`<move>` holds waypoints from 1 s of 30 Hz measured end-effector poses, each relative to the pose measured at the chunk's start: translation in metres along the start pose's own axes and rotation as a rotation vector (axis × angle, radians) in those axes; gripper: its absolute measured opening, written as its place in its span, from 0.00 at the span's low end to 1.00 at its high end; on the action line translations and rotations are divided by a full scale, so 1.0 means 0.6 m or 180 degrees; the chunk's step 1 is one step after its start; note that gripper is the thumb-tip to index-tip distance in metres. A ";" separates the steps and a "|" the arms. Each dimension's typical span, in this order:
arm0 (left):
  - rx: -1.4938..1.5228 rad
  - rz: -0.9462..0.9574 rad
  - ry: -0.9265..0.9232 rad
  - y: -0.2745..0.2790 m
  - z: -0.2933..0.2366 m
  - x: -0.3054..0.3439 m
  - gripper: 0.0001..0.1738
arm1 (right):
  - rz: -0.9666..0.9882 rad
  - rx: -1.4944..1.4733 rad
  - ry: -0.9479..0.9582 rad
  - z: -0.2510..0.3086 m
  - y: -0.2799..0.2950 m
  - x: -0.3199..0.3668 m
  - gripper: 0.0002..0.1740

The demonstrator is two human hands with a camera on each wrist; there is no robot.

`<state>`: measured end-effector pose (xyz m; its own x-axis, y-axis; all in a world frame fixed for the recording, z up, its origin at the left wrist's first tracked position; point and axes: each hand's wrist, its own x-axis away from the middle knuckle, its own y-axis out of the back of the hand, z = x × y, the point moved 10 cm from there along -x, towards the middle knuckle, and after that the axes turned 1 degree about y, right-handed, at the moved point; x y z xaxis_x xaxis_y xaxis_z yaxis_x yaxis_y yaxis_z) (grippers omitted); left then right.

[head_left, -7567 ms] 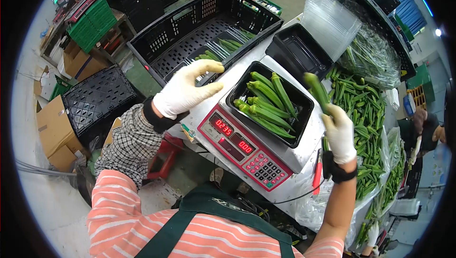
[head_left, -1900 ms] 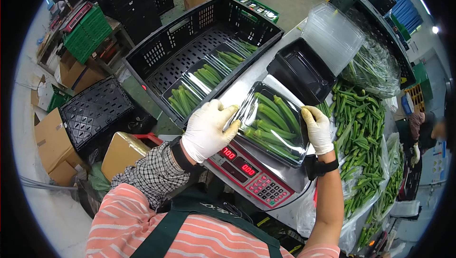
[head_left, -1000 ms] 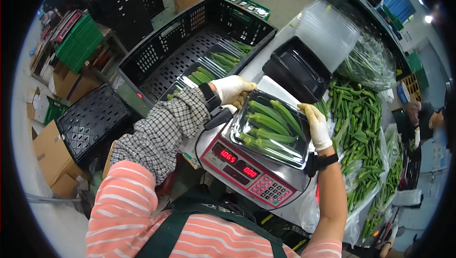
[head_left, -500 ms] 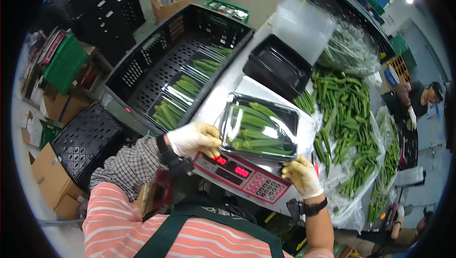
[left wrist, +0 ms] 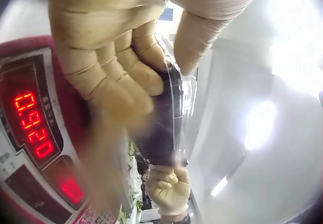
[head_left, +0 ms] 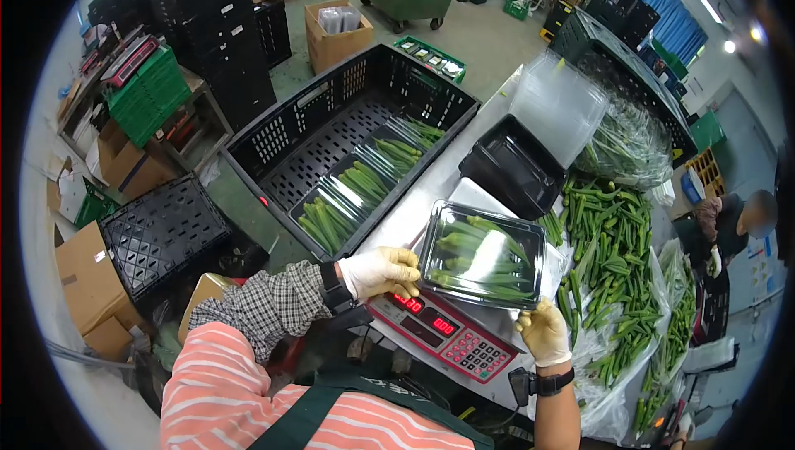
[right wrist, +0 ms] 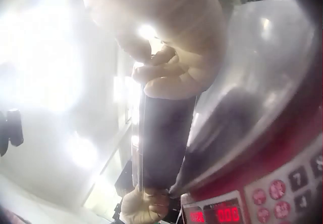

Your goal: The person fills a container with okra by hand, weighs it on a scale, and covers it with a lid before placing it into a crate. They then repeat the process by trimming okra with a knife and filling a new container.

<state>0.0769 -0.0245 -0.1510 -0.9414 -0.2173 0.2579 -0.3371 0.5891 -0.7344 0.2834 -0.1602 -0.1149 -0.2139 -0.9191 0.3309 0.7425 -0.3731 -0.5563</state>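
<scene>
In the head view a black tray of okra with a clear lid [head_left: 483, 256] is held over the scale [head_left: 443, 330]. The left hand [head_left: 377, 273] pinches its left edge, and the right hand [head_left: 545, 332] pinches its lower right corner. In the left wrist view the left hand [left wrist: 116, 42] has thumb and fingers on either side of the tray's edge [left wrist: 174, 118]. The right hand [right wrist: 176, 57] grips the dark tray [right wrist: 164, 138] in the right wrist view, its fingers curled at the edge. Both hands wear pale gloves.
A black crate [head_left: 331, 110] with several packed okra trays stands left of the table. Right of the scale are black trays [head_left: 513, 164], clear lids [head_left: 559, 110] and loose okra [head_left: 609, 259]. Another person [head_left: 729, 218] is at the far right.
Loose okra lay in an uncovered tray on the scale earlier; the tray now has a clear lid and is held above the scale. The left hand, at its far corner a second ago, is now at its left edge.
</scene>
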 end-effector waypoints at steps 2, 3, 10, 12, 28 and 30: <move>0.0133 -0.0139 0.0021 -0.007 -0.018 0.020 0.13 | 0.0146 0.0199 0.0293 0.029 -0.031 -0.002 0.11; 0.0235 0.0007 -0.0026 -0.024 -0.040 0.033 0.17 | 0.0269 0.0299 0.0346 0.040 -0.056 -0.005 0.11; 0.0538 -0.1279 -0.1444 0.062 -0.236 0.103 0.17 | 0.0566 0.1116 0.0758 0.092 -0.246 -0.089 0.22; 0.0157 -0.1561 -0.1952 0.166 -0.330 0.105 0.14 | 0.0441 0.1406 0.1000 0.125 -0.239 -0.083 0.24; 0.0980 -0.3734 -0.1819 0.722 -0.350 -0.132 0.33 | -0.2939 0.2135 0.0898 0.237 0.174 0.259 0.15; -0.0377 -0.3846 -0.0667 0.863 -0.319 -0.181 0.30 | -0.2900 0.2384 0.0886 0.251 0.137 0.237 0.14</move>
<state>0.0033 0.4529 -0.4392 -0.0088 -0.7859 0.6183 -0.9995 -0.0124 -0.0300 0.4099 -0.3026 0.0011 -0.9102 -0.3880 0.1451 0.4124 -0.8162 0.4046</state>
